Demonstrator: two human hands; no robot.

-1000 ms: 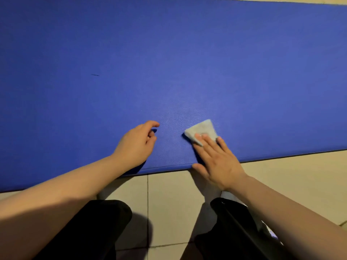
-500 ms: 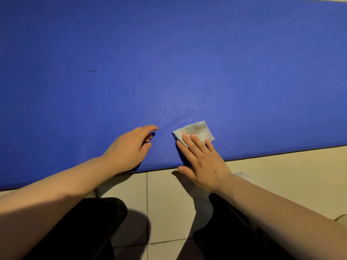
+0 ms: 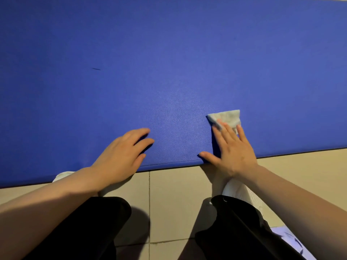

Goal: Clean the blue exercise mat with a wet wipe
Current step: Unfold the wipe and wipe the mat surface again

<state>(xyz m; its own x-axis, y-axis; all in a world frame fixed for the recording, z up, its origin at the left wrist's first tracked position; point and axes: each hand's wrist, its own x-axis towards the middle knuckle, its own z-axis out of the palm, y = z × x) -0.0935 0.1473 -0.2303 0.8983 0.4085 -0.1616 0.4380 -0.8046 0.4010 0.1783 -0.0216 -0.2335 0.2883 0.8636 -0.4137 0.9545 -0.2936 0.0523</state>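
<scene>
The right hand (image 3: 233,152) lies flat with its fingers (image 3: 224,131) spread and pressed onto the near part of a folded wipe (image 3: 228,117), pale grey-white and roughly trapezoid, which rests on the blue mat (image 3: 169,53) near its front edge. The left hand (image 3: 122,156) rests on the mat's edge beside it, fingers loosely spread and a little curled, holding nothing. The mat looks smooth and finely textured, with one small dark mark (image 3: 96,69) far left. It lies on a beige tiled floor (image 3: 174,203). Compared with half a second ago, the wipe and right hand have slid to the right, farther from the left hand.
</scene>
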